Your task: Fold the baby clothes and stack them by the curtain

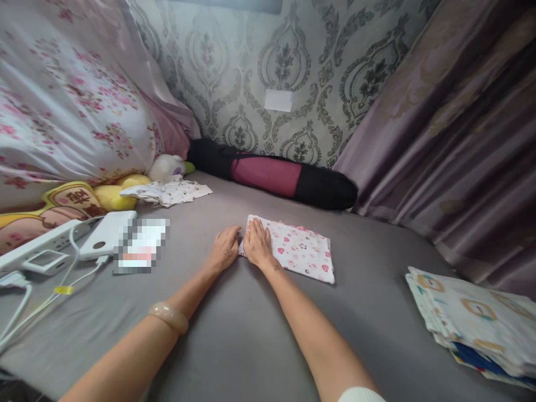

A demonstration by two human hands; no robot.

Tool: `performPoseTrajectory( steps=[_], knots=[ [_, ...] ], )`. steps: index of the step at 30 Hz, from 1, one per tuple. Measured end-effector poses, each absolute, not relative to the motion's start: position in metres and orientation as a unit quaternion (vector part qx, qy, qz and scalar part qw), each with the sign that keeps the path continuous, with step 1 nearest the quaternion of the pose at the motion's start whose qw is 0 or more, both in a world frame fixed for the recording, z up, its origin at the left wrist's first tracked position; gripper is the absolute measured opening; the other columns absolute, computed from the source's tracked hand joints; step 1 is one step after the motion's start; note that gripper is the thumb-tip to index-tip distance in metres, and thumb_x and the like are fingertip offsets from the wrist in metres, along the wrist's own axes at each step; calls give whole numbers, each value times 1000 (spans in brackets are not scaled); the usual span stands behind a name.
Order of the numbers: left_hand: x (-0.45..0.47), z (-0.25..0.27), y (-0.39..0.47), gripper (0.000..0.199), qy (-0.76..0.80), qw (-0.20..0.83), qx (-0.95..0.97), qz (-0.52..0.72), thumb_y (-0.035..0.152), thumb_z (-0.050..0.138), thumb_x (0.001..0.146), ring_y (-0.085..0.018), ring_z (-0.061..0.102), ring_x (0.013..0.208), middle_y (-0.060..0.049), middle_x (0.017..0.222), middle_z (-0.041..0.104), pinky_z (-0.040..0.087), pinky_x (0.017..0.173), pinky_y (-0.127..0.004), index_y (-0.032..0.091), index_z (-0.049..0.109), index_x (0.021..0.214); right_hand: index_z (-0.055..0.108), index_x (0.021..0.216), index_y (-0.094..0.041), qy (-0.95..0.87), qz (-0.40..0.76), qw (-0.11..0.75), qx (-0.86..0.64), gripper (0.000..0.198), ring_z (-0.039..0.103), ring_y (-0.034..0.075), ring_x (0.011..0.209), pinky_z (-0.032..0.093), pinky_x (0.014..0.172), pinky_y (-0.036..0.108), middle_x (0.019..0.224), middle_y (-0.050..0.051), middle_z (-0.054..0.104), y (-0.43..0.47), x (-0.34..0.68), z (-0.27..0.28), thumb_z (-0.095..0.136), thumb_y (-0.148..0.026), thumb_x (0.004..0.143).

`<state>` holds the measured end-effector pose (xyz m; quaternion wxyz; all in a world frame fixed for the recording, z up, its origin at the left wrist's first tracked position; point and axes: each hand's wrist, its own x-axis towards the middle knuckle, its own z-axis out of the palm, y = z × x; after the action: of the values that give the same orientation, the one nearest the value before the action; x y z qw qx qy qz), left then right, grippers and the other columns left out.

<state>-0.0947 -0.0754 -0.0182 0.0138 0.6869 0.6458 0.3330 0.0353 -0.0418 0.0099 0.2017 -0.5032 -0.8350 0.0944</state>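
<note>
A white folded cloth (301, 251) with pink hearts and small figures lies flat on the grey bed sheet (259, 335) in front of me. My right hand (258, 245) rests palm down on its left end, fingers stretched out and pressing on the fabric. Just beside the cloth's left edge is my left hand (225, 247), its fingers loosely extended towards that edge and holding nothing that I can see. Whether its fingertips touch the fabric is hard to make out. A pale bangle (168, 317) circles my left forearm.
At right sits a stack of folded patterned cloths (477, 318). To the left are a power strip (46, 245), a white device (109, 234) with cables, and a crumpled dotted cloth (171, 191). A long black and maroon bag (268, 173) lies along the wall.
</note>
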Motion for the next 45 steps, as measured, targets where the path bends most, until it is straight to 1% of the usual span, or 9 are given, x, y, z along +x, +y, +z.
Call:
performPoseTrajectory(
  steps=[2,5,9,11,18,26,33,40,45],
  knots=[
    [-92,-15,-77,40,633,10,710,309,19,28,94,-21,50,128,-11,131,60,38,106,-41,18,52,126,36,146,-9,-828,78,206,-516,52,20,21,145,12,117,43,155,11,30,-41,45,12,25,-27,98],
    [-87,-11,-81,43,613,1,745,263,26,27,97,-22,41,136,-10,141,53,29,113,-44,18,50,133,36,146,-9,-822,53,188,-536,53,18,24,145,8,117,47,155,13,30,-40,62,15,29,-27,97],
    [-81,-6,-84,50,594,-1,781,190,41,27,99,-25,29,143,-8,151,41,22,116,-49,20,44,141,34,147,-9,-818,51,152,-552,55,15,26,146,6,116,51,157,14,25,-36,77,14,29,-31,97],
    [-79,-4,-85,52,588,3,793,158,44,26,99,-24,28,144,-7,153,37,21,116,-49,22,41,144,33,148,-10,-819,60,137,-554,56,16,26,146,7,116,51,157,13,24,-35,79,12,29,-34,98],
    [-80,-5,-83,56,587,6,801,121,47,23,99,-23,27,144,-6,154,34,20,116,-49,22,37,147,32,149,-13,-816,66,127,-560,56,17,25,145,6,116,50,158,11,24,-34,79,8,26,-37,98],
    [-82,-7,-83,55,589,-6,799,121,47,24,98,-23,25,145,-5,155,32,20,116,-49,23,38,146,30,150,-14,-812,82,124,-564,56,16,23,146,6,116,48,158,11,24,-37,84,13,24,-34,99],
    [-83,-12,-82,56,587,-10,799,128,49,24,98,-24,21,146,-4,156,31,16,117,-51,24,38,146,30,149,-10,-783,61,127,-606,56,15,26,146,6,116,51,158,13,23,-39,113,17,25,-34,98],
    [-83,-10,-82,57,586,-15,801,122,49,24,98,-25,21,146,-5,155,32,18,117,-51,22,38,146,33,148,-10,-774,64,113,-619,56,16,26,145,7,116,51,158,12,23,-39,120,12,26,-35,98],
    [-83,-10,-84,56,584,-20,801,130,50,24,98,-25,23,145,-4,155,33,19,117,-51,25,40,145,33,148,-11,-775,57,120,-618,56,17,26,145,8,115,52,158,12,24,-38,120,10,25,-36,98]
  ],
)
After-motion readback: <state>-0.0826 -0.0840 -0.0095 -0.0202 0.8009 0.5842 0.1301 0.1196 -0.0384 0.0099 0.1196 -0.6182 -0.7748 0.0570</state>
